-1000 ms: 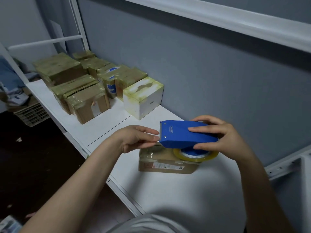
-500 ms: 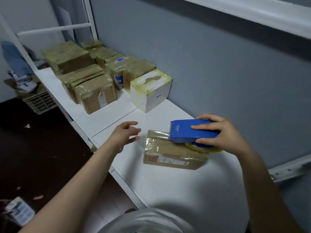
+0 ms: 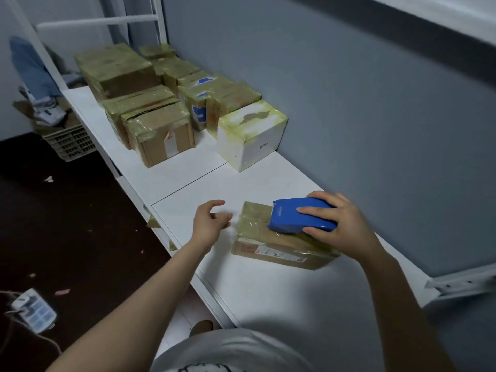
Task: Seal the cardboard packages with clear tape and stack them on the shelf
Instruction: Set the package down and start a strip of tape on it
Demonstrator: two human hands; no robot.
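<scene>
Currently the right hand point(image 3: 346, 226) grips the blue tape dispenser point(image 3: 292, 216) resting atop the flat cardboard package point(image 3: 268, 244) lying on the white shelf point(image 3: 268, 294), while the left hand point(image 3: 209, 224) hovers just beside it, fingers point(image 3: 217, 204) loosely curled, holding nothing.

Bare shelf point(image 3: 204, 181) lies open between the white box point(image 3: 251, 135) and the flat package point(image 3: 255, 224), and again from the package to the near edge. The grey wall point(image 3: 349, 116) closes the back, taped boxes point(image 3: 150, 116) crowd the far end, and the tape dispenser point(image 3: 290, 216) sits atop the package.
</scene>
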